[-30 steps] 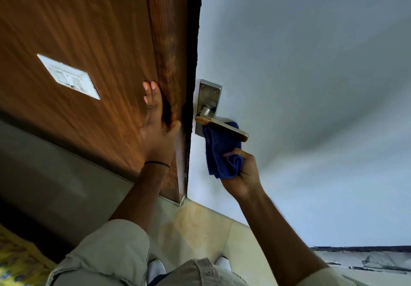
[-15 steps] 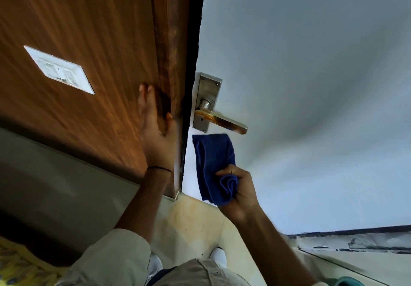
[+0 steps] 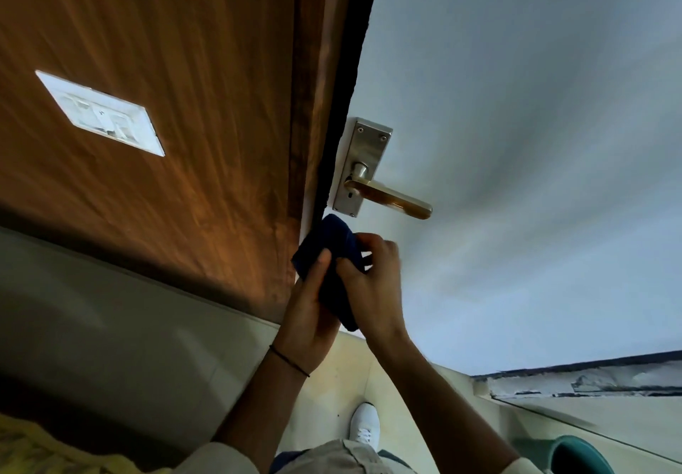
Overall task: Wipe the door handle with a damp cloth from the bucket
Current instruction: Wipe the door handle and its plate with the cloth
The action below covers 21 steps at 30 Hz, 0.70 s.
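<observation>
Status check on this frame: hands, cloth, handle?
Left hand and right hand both gripping the blue cloth. Cloth just below the door handle, not touching it. Nothing blocking the handle.

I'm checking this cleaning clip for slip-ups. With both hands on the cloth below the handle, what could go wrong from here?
Neither the left hand nor the right hand steadies the door, so it might swing when the blue cloth presses the handle. The bucket by the feet could get kicked.
</observation>
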### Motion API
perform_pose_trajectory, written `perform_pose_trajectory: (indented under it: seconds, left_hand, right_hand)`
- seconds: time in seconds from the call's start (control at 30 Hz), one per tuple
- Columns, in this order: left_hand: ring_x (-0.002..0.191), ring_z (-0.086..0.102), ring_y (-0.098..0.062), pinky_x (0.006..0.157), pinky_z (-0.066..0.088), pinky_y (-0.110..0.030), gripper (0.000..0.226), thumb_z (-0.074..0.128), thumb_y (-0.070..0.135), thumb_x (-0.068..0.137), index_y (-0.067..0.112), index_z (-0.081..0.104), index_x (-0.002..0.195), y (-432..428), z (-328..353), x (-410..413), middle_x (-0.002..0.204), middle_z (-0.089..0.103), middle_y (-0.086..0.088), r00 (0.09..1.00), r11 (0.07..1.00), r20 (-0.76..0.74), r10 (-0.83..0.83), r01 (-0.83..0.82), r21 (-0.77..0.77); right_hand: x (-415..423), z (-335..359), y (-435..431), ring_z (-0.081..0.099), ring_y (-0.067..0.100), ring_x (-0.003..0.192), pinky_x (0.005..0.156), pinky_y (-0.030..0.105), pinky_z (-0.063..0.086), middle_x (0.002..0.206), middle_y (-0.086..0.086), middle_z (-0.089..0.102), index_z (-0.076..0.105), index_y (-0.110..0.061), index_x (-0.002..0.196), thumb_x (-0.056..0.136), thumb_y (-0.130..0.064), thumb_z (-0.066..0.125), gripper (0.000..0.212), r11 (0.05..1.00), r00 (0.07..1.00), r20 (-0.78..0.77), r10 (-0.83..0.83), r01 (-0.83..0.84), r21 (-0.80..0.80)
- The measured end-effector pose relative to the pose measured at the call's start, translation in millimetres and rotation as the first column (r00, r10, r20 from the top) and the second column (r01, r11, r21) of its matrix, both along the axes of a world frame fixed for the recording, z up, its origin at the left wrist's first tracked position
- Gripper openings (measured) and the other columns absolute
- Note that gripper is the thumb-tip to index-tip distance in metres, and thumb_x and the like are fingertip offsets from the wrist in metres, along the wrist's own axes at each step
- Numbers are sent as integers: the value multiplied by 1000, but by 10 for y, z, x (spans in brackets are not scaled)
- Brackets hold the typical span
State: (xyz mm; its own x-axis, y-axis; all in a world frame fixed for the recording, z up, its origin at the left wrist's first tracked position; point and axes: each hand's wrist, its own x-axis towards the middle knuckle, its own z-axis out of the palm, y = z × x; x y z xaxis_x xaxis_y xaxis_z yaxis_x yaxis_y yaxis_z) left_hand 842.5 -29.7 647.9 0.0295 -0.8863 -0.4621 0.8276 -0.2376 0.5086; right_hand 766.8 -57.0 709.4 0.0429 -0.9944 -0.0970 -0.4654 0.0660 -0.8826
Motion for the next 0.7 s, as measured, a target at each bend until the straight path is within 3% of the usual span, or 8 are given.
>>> perform_pose_trajectory:
  seconds: [0.13,0.2,0.27,0.3,0.37,0.47,0.6,0.7]
  left_hand:
    - [124,58,-36,107,45,-51,43,56,28,90,19,55,132,11,-26,5,134,62,-15,986,997,147,72,-67,-39]
    - [123,59,-34,104,49,-46,32,59,27,88,24,60,120,-31,-27,-20,128,66,-11,970,990,200,139,-139,-13]
    - [119,62,-30,97,53,-40,27,57,21,95,24,59,121,-87,-16,-50,123,68,-5,953,981,234,190,-194,-6]
    - [118,62,-29,97,53,-39,29,56,19,96,24,57,125,-118,-2,-70,124,67,-4,943,976,257,212,-217,-7]
    - [114,64,-27,98,52,-42,26,56,17,97,27,59,120,-212,76,-99,120,68,-2,915,963,306,263,-267,-32]
    - [108,66,-27,98,52,-47,24,56,15,97,27,59,118,-407,190,-176,116,69,-4,856,936,385,345,-344,-72]
    - [114,64,-31,100,52,-48,47,65,28,88,22,54,134,-660,322,-328,126,66,-9,734,848,460,501,-521,-92]
    - [98,68,-30,90,55,-50,24,64,38,82,36,65,106,-856,375,-522,104,71,-6,546,764,605,579,-623,-169]
  right_hand:
    - [-272,272,27,50,12,107,84,18,44,116,-10,50,58,-23,112,83,-24,62,30,926,989,16,-148,144,-348]
    - [-474,370,-65,53,17,103,82,18,44,113,-10,51,58,-22,111,84,-17,63,28,880,987,-16,-163,138,-455]
    - [-646,410,-235,55,19,106,88,22,47,117,-7,54,59,-18,115,87,-13,64,29,862,980,-120,-156,76,-502]
    - [-718,412,-336,56,17,110,93,23,47,122,-5,55,59,-16,120,90,-12,63,31,866,976,-177,-130,25,-500]
    - [-806,414,-539,52,3,118,98,10,41,133,-9,56,57,-17,132,98,-19,59,35,886,965,-263,-10,-113,-449]
    - [-881,370,-773,49,-17,112,91,-4,33,127,-23,57,57,-24,137,103,-30,50,36,889,929,-300,218,-316,-331]
    - [-1030,347,-982,63,-7,97,77,2,41,117,-12,70,68,-24,126,102,-39,45,36,859,903,-209,376,-424,-288]
    - [-1144,335,-1114,64,-5,77,66,15,49,98,-13,75,71,-28,119,101,-43,45,36,845,887,-92,453,-460,-274]
